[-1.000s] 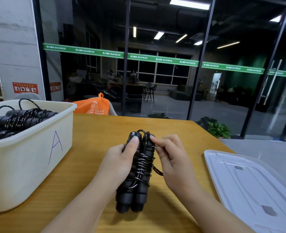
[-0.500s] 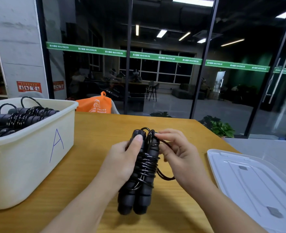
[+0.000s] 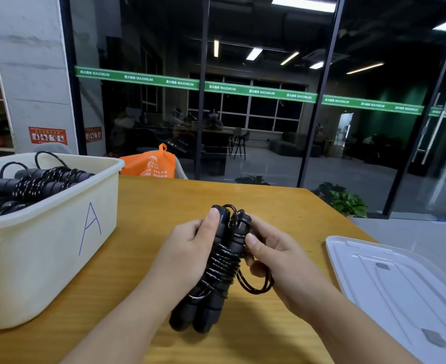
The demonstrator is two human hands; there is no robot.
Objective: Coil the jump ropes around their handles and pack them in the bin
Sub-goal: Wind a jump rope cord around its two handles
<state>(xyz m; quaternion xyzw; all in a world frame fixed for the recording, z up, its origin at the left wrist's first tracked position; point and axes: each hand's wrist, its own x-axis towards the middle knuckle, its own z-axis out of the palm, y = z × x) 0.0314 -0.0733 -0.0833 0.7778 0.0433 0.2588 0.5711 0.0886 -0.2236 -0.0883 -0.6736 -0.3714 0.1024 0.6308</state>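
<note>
A black jump rope (image 3: 218, 274) stands almost upright over the wooden table (image 3: 143, 232), its two foam handles side by side with the cord wound round their middle. My left hand (image 3: 187, 250) grips the handles from the left, thumb up near the top. My right hand (image 3: 277, 261) holds the bundle from the right, thumb pressed on the right handle, and a loose loop of cord (image 3: 258, 285) hangs below its fingers. The cream bin marked "A" (image 3: 59, 232) sits at the left and holds several coiled black ropes (image 3: 30, 185).
The bin's white lid (image 3: 400, 290) lies flat on the table at the right. An orange bag (image 3: 148, 164) sits behind the table's far edge, in front of a glass wall. A potted plant (image 3: 345, 200) stands on the floor to the right.
My right hand has slid down from the handle tops to the right side of the bundle. The loose loop of cord now hangs lower and larger under it.
</note>
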